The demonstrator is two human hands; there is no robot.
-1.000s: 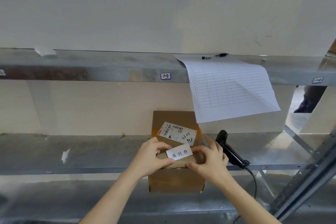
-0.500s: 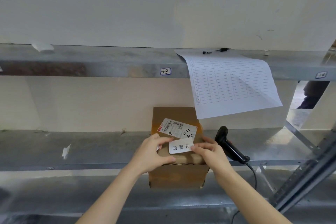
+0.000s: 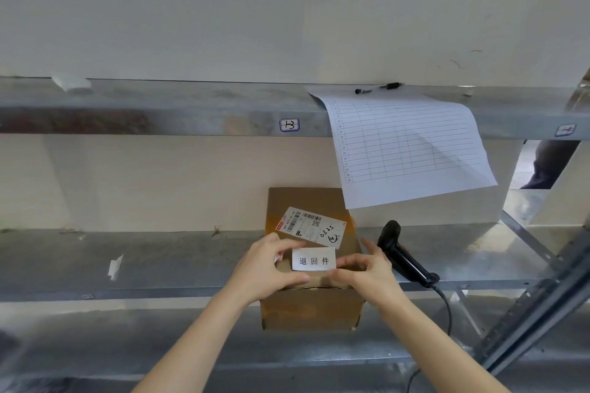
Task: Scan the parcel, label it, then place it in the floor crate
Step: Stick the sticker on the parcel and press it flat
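A brown cardboard parcel (image 3: pixel 309 306) sits on the metal shelf (image 3: pixel 159 268), jutting over its front edge. A white shipping label with barcodes (image 3: pixel 311 226) is stuck on its top. Just below that lies a small white label with three printed characters (image 3: pixel 313 260), flat on the parcel top. My left hand (image 3: pixel 268 268) rests on the parcel's left side, thumb at the label's left edge. My right hand (image 3: pixel 367 271) presses the label's lower right corner with thumb and fingers. A black barcode scanner (image 3: pixel 402 252) lies on the shelf right of the parcel. No crate is in view.
A ruled paper sheet (image 3: pixel 405 150) hangs from the upper shelf (image 3: pixel 159 112), with a black pen (image 3: pixel 380 88) on it. The scanner's cable (image 3: pixel 447 313) drops off the shelf. A slanted steel brace (image 3: pixel 536 306) stands at right. A paper scrap (image 3: pixel 115 265) lies at left.
The small label went from held tilted between both hands above the front edge to lying level on the parcel top, just below the shipping label. Both hands moved slightly up with it.
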